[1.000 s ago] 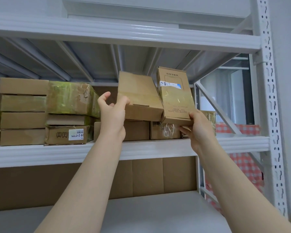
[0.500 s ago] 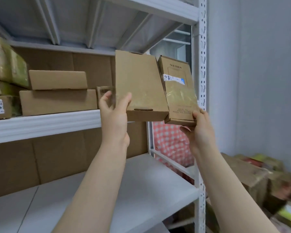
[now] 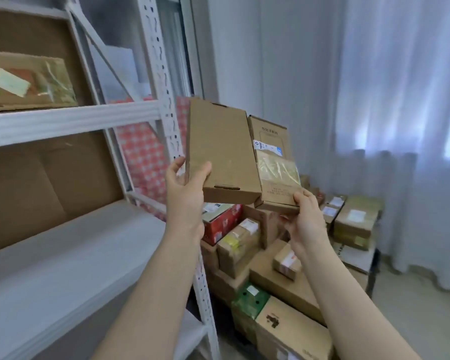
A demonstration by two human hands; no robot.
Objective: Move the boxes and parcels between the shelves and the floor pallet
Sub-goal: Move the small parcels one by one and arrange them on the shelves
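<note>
Filling the frame's left, white shelving [image 3: 70, 120] stands beside a pile of parcels [image 3: 283, 281] at lower centre. Mid-frame, the left hand [image 3: 185, 196] grips a plain flat box [image 3: 218, 152]. The right hand [image 3: 307, 219] pinches a labelled box [image 3: 276, 178] that touches the plain one.

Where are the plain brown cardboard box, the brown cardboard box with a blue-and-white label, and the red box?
plain brown cardboard box [image 3: 221, 157]: head view, middle of broad face.
brown cardboard box with a blue-and-white label [image 3: 277, 165]: head view, shiny taped patch.
red box [image 3: 223, 224]: head view, red side face.
</note>
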